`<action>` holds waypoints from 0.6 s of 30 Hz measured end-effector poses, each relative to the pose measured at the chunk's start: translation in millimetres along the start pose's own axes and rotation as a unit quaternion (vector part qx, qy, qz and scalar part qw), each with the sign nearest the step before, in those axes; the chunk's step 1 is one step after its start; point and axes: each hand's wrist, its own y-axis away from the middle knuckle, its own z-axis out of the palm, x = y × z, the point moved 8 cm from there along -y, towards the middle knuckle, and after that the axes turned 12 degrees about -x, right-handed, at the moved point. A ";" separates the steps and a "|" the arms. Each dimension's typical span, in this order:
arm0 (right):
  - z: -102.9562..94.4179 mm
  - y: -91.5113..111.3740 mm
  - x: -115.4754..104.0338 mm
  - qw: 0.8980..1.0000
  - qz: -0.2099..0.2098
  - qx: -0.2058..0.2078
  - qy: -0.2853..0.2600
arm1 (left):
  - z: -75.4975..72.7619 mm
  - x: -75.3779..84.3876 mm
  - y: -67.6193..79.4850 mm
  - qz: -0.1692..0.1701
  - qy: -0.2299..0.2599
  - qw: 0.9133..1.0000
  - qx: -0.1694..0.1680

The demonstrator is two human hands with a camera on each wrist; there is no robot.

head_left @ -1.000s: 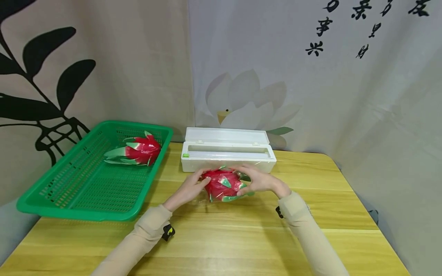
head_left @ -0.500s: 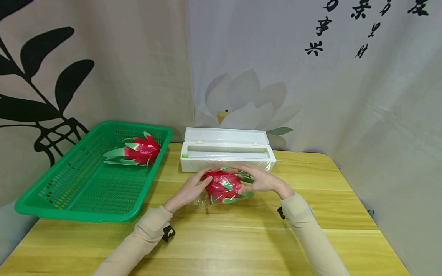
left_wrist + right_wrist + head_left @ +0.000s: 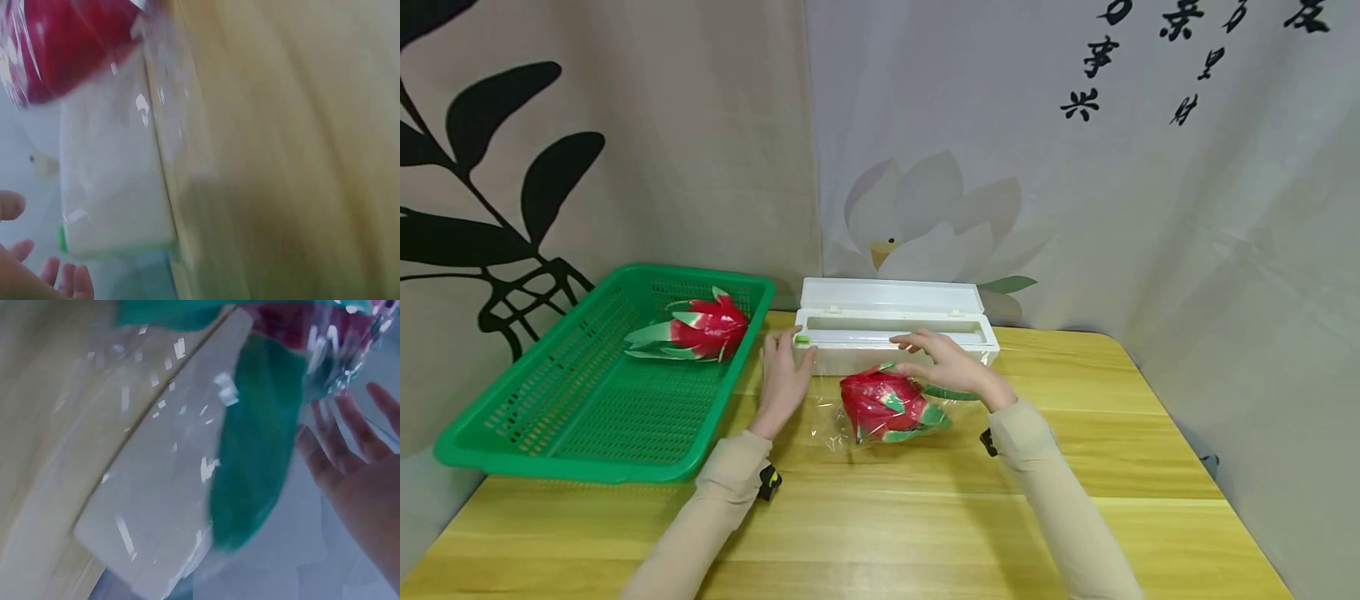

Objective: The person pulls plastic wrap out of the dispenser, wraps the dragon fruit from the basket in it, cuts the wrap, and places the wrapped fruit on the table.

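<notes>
A red dragon fruit with green tips lies on the table in loose clear plastic wrap, which stretches from a white cling film dispenser behind it. My left hand is at the dispenser's left end, by its green slider, fingers spread and holding nothing. Over the fruit's upper right side hovers my right hand, fingers extended towards the dispenser's front edge. In the right wrist view a long green leaf of the fruit shows under the film, beside the fingers.
To the left stands a green plastic basket with a second dragon fruit inside. The dispenser's white lid is raised against the printed cloth at the back. Bare wooden table shows in front.
Both hands have let go of the wrapped dragon fruit. The left moved forward and left to the dispenser's end; the right moved up slightly and left, towards the dispenser. The fruit stayed put.
</notes>
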 end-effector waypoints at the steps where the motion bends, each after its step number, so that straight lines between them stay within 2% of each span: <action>1: -1.5 -4.2 -2.1 1.000 -0.002 0.004 0.002 | -2.2 -4.1 -2.7 -0.008 -0.006 1.000 0.004; 3: -3.9 -13.1 -4.8 1.000 -0.004 0.009 0.002 | -3.8 -12.2 -8.5 -0.021 -0.017 1.000 -0.003; 7: -8.0 -29.9 -9.6 1.000 -0.003 0.010 0.015 | -0.7 -27.2 -18.7 -0.041 -0.043 0.997 -0.051; 10: -8.7 -41.8 -12.5 1.000 0.001 0.004 0.026 | 2.2 -34.5 -23.4 -0.043 -0.050 0.995 -0.081; 18: -7.8 -74.5 -25.8 0.997 -0.003 -0.013 0.071 | 3.0 -39.8 -33.5 0.007 -0.061 0.993 -0.105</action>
